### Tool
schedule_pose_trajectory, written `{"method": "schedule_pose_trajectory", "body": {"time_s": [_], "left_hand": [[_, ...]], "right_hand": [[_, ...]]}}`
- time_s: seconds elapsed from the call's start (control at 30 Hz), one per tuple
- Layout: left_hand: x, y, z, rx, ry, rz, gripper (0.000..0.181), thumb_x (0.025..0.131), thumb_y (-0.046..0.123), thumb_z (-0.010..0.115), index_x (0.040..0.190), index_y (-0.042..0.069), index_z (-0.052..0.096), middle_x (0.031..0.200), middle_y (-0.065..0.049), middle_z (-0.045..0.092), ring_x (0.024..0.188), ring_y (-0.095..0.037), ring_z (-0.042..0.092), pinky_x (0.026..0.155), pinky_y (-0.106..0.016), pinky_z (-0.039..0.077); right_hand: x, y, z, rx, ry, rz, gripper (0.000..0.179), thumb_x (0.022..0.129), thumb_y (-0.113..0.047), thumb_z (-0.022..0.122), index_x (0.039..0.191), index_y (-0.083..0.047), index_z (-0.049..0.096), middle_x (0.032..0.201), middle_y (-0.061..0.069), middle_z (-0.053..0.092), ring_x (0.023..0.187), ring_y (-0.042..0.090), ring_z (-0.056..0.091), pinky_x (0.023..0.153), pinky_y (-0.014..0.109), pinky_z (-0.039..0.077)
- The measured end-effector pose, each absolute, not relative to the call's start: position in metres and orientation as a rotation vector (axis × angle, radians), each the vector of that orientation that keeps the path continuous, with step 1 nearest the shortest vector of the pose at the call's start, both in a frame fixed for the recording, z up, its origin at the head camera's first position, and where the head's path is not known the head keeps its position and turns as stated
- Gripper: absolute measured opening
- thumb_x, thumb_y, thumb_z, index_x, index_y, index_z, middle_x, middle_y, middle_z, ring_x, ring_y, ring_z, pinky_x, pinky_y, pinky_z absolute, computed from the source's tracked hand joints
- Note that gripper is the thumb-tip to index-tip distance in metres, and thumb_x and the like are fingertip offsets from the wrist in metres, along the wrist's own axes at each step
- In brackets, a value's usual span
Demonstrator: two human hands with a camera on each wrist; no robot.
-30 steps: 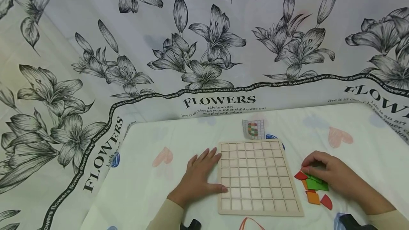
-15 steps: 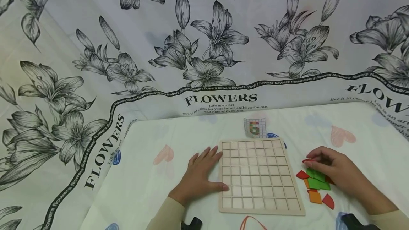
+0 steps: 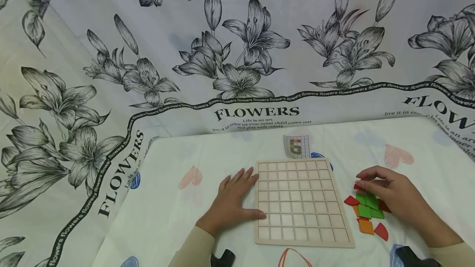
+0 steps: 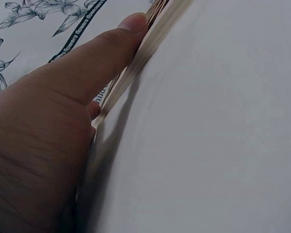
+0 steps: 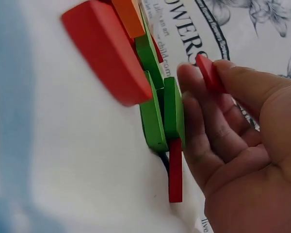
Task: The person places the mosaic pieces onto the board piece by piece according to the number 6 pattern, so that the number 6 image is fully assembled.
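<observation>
A pale wooden grid board (image 3: 302, 202) lies flat in the middle of the head view. My left hand (image 3: 234, 202) rests at its left side with fingers spread, the thumb lying over the frame. In the left wrist view that thumb (image 4: 104, 53) presses on the board's edge. Thumb and fingers of my right hand (image 3: 395, 195) pinch a small red piece (image 5: 211, 75) just above a loose pile right of the board. The pile has green pieces (image 3: 365, 210), an orange square (image 3: 366, 226) and red pieces, among them a rounded wedge (image 3: 381, 231).
Behind the board lies a small printed pattern card (image 3: 297, 146) with a coloured design on a grid. An orange-red cord loop (image 3: 293, 254) is at the front edge. White cloth (image 3: 148, 217) with printed hearts covers the table, and a flower-printed sheet (image 3: 241, 52) hangs behind.
My right hand has drawn back slightly from the pile, now with the red piece between its fingertips, and more of the green pieces show. The left hand keeps its place on the board.
</observation>
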State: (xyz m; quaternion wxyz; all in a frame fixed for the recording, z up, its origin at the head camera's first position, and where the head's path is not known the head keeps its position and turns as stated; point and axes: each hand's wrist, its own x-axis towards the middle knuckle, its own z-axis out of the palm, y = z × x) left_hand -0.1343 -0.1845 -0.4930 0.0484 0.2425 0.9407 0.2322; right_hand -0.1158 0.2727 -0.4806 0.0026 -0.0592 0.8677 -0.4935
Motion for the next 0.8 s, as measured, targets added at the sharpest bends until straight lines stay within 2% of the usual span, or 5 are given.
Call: {"method": "schedule_pose_trajectory", "body": {"time_s": [0.13,0.27,0.53,0.8], "left_hand": [[-0.135,-0.185,-0.494,0.748,2.874,0.688,0.114,0.081,0.088,0.070,0.172,0.029,0.036,0.179,0.013,0.018,0.164,-0.013,0.008,0.128,-0.057,0.006],[-0.135,-0.186,-0.495,0.746,2.870,0.695,0.114,0.081,0.088,0.070,0.173,0.029,0.036,0.179,0.013,0.018,0.164,-0.013,0.009,0.128,-0.057,0.005],[-0.137,-0.184,-0.492,0.753,2.872,0.680,0.114,0.082,0.088,0.069,0.173,0.028,0.036,0.179,0.011,0.018,0.164,-0.013,0.008,0.128,-0.057,0.005],[-0.137,-0.184,-0.494,0.735,2.874,0.683,0.115,0.080,0.090,0.068,0.172,0.029,0.037,0.179,0.012,0.019,0.164,-0.013,0.009,0.128,-0.057,0.006]], "right_hand": [[-0.117,0.272,-0.477,-0.197,2.619,-1.665,0.019,0.106,-0.006,0.072,0.120,0.006,0.068,0.098,0.011,0.082,0.086,0.016,0.080,0.079,0.015,0.057],[-0.117,0.270,-0.474,-0.252,2.664,-1.659,0.015,0.104,-0.002,0.073,0.117,0.005,0.070,0.096,0.009,0.081,0.085,0.016,0.080,0.078,0.016,0.058],[-0.114,0.262,-0.460,-0.358,2.736,-1.595,0.017,0.104,-0.001,0.073,0.120,0.001,0.074,0.103,0.004,0.079,0.089,0.014,0.077,0.079,0.015,0.057],[-0.108,0.254,-0.445,-0.396,2.738,-1.576,0.017,0.101,-0.005,0.078,0.118,-0.003,0.074,0.101,0.003,0.079,0.086,0.019,0.076,0.074,0.021,0.060]]}}
